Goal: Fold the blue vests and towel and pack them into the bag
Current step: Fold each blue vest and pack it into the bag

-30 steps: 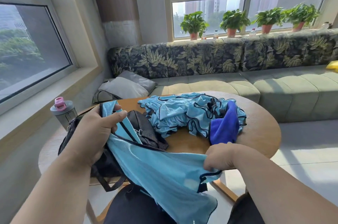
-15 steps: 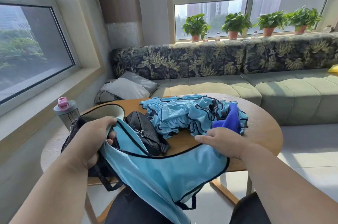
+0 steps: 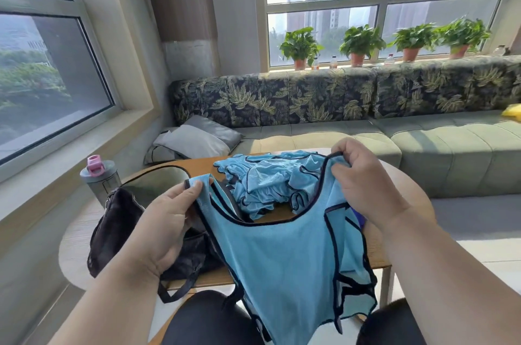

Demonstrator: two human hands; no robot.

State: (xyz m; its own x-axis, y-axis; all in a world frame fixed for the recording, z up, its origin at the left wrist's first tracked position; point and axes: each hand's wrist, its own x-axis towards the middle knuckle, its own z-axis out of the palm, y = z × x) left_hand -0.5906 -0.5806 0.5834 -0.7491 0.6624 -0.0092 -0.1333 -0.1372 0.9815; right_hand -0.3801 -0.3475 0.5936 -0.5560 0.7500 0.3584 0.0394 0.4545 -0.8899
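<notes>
A light blue vest [image 3: 284,257] with black trim hangs spread between both hands over my lap and the table's near edge. My left hand [image 3: 166,220] pinches its left shoulder strap, and my right hand [image 3: 363,184] grips the right strap, raised higher. Behind it a crumpled pile of blue vests [image 3: 270,181] lies on the round wooden table [image 3: 76,243]. The black bag [image 3: 121,223] lies open at the left, partly behind my left hand. Only a sliver of the dark blue towel [image 3: 358,218] shows under my right wrist.
A grey bottle with a pink lid [image 3: 98,178] stands at the table's left edge by the window sill. A green sofa [image 3: 423,147] with a grey cushion [image 3: 194,141] runs behind the table. Potted plants line the far sill.
My right hand rose from the table and took the vest's right strap. Both hands lifted the vest and spread it open in front of me.
</notes>
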